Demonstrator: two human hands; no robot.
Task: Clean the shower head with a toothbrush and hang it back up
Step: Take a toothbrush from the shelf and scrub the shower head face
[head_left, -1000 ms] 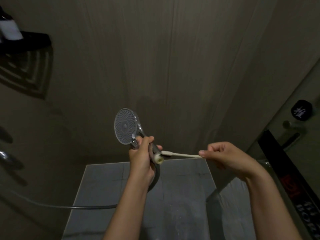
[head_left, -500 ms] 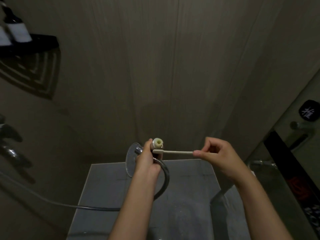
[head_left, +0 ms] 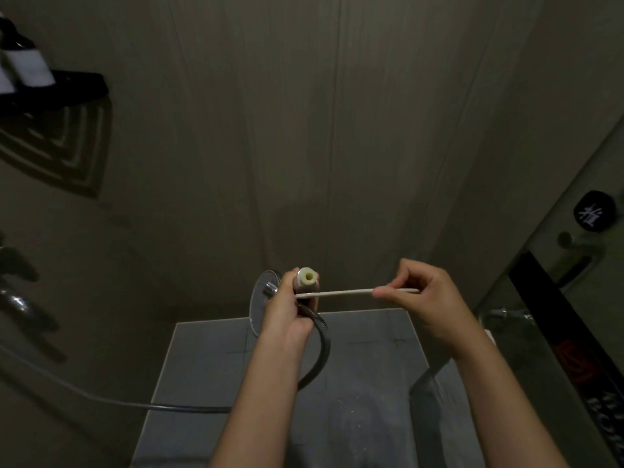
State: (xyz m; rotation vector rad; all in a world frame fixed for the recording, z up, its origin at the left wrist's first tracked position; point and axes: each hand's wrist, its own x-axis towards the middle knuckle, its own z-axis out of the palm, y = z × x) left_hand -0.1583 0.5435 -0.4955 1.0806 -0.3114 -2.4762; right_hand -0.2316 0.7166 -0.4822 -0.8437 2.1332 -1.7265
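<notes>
Toothbrush (head_left: 337, 293) pinched in my right hand (head_left: 426, 300), shower head (head_left: 258, 300) gripped in my left hand (head_left: 287, 310); its face should meet the bristles.

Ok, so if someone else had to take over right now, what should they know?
The left hand grips the shower head by its handle, with the disc turned nearly edge-on to the camera.
The right hand pinches the toothbrush, held level, with its far end at the left hand.
The hose loops below the left hand and trails off to the left.
Done: the shower head is in hand, not hung. How much is scrubbed cannot be told.
Left: brush the face, then hang it back up.
</notes>
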